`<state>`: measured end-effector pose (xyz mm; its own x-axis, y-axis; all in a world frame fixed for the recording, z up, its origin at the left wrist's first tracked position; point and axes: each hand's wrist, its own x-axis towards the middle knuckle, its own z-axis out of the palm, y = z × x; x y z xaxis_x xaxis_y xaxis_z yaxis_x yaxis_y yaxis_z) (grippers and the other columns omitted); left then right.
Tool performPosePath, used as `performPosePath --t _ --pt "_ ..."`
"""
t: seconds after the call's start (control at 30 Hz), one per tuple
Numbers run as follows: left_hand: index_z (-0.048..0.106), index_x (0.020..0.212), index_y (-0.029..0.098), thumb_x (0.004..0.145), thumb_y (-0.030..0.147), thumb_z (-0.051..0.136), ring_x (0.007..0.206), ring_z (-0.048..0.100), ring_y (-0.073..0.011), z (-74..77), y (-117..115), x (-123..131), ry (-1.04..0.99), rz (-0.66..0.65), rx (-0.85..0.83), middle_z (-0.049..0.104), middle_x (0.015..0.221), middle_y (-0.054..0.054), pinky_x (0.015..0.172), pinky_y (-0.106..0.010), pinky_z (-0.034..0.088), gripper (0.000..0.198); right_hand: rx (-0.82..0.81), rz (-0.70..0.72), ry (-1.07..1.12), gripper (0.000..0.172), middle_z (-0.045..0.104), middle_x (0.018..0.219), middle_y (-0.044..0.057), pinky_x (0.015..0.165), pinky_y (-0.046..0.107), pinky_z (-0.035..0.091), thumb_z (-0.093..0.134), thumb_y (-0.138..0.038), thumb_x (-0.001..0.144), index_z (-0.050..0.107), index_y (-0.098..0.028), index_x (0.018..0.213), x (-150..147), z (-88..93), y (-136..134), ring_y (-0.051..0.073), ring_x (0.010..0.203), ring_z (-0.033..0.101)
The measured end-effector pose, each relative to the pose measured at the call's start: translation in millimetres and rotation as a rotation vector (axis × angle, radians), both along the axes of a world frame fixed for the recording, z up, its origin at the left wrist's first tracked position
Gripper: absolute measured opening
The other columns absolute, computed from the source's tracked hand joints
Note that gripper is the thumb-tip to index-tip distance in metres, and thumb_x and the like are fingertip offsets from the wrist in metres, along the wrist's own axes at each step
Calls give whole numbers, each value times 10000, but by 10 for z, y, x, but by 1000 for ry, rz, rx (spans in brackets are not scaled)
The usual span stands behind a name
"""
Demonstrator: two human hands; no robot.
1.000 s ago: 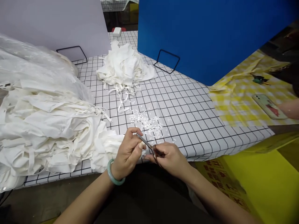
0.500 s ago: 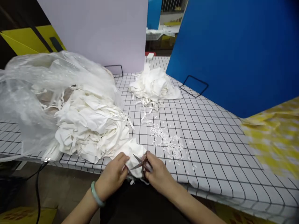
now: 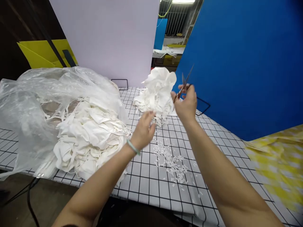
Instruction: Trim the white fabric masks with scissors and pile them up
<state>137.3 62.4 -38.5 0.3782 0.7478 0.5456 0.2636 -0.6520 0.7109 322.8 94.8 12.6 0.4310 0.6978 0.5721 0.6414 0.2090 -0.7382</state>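
Note:
My right hand [image 3: 187, 107] holds a pair of scissors [image 3: 185, 82] by the handles. The blades point up and away from me, slightly apart, in front of the blue panel. My left hand [image 3: 143, 130], with a pale green bangle [image 3: 133, 147] on the wrist, reaches out at the near side of the far pile of white cloth pieces [image 3: 153, 99]. Its fingers are stretched with the thumb apart, and nothing shows in them. On top of that pile a white cloth piece [image 3: 161, 77] stands up, loosely bunched. A larger heap of white cloth pieces with straps [image 3: 92, 135] lies left of my left hand.
Small white clippings [image 3: 171, 162] are scattered on the checked tablecloth [image 3: 144, 176]. A clear plastic bag [image 3: 21, 104] surrounds the larger heap. A lilac panel [image 3: 106, 41] and a blue panel [image 3: 241, 63] stand behind. Yellow checked cloth [image 3: 279, 160] lies at right.
Both hands have moved forward from the table's near edge to the far pile. The cloth piece at my left hand has left it, and a raised piece now tops the far pile. The scissors stay in my right hand.

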Motion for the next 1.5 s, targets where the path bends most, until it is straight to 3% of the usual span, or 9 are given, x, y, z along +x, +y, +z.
performPosePath --t 0.13,0.23,0.43,0.63,0.8,1.07,1.23,1.4,1.5 --pt "664 922 161 847 62 504 925 629 -233 -662 -633 -409 57 48 -137 671 939 -88 855 -445 545 203 -380 415 171 150 664 924 44 878 408 495 676 -305 809 561 -222 859 -647 -771 -242 220 904 609" --pt "647 857 165 841 59 487 863 616 -205 -759 -817 -640 32 126 -239 656 885 -67 806 -377 528 192 -492 554 256 160 661 849 2 721 307 491 681 -272 764 539 -225 820 -1243 -1125 -202 163 757 584" --pt "631 977 154 960 243 498 851 638 -178 -516 -820 -849 -141 277 -434 663 917 -64 774 -320 534 161 -559 624 415 185 537 694 -37 646 290 464 646 -283 752 471 -221 746 -1455 -949 -164 133 644 504" --pt "597 1241 192 953 420 601 1060 662 -188 -217 -914 -830 -749 156 -889 646 1257 -107 928 -348 539 367 -652 802 565 288 549 778 -21 617 279 494 727 -382 799 488 -222 796 -1024 -708 -1513 131 653 547" --pt "692 1035 129 849 408 740 568 518 -50 -91 -1171 -759 -808 99 -1026 627 794 -5 493 -167 392 338 -881 865 670 378 513 702 -31 596 273 487 778 -421 789 462 -223 726 -835 -964 -2380 127 608 515" --pt "665 826 127 861 547 667 386 355 -28 122 -1504 -802 -592 -177 -1344 518 549 40 406 -174 249 421 -436 811 477 296 659 1149 69 1094 484 422 774 -380 812 525 -271 929 -907 -906 -1801 262 1232 561" --pt "664 925 115 892 442 595 460 362 -47 87 -1455 -1065 -472 -106 -1280 542 677 1 430 -192 239 336 -386 875 702 324 619 891 10 906 399 525 770 -410 785 497 -248 850 -1068 -858 -1445 190 893 634" --pt "607 1049 185 932 264 578 680 526 -130 -72 -1503 -1209 -85 174 -579 586 825 -18 607 -248 436 145 -413 844 650 282 574 858 -9 723 317 521 766 -334 739 545 -236 883 -1011 -627 -1388 141 745 569" --pt "630 994 182 996 225 458 729 566 -155 6 -1489 -1261 90 79 -339 606 798 -26 666 -275 461 177 -474 857 629 283 556 837 -15 595 276 474 767 -317 716 565 -226 893 -958 -386 -1308 117 660 521"
